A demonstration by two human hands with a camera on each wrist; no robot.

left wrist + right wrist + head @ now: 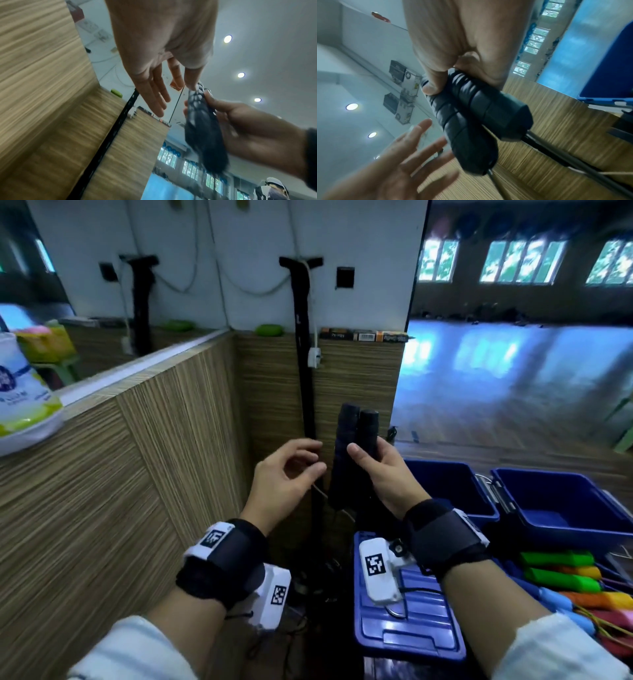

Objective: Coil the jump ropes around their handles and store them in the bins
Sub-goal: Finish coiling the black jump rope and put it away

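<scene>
My right hand grips two black jump rope handles side by side, upright, in front of the wood-panelled corner. In the right wrist view my thumb presses across the handles, and a thin dark rope leaves their lower ends. My left hand hovers just left of the handles, fingers relaxed and holding nothing. The left wrist view shows its fingers straight beside the handles. Two blue bins stand open to the right.
A blue lid lies below my right wrist. Several coloured jump ropes are piled at the lower right. A black pole leans in the corner behind the handles. A wood-panelled counter with a white bag runs along the left.
</scene>
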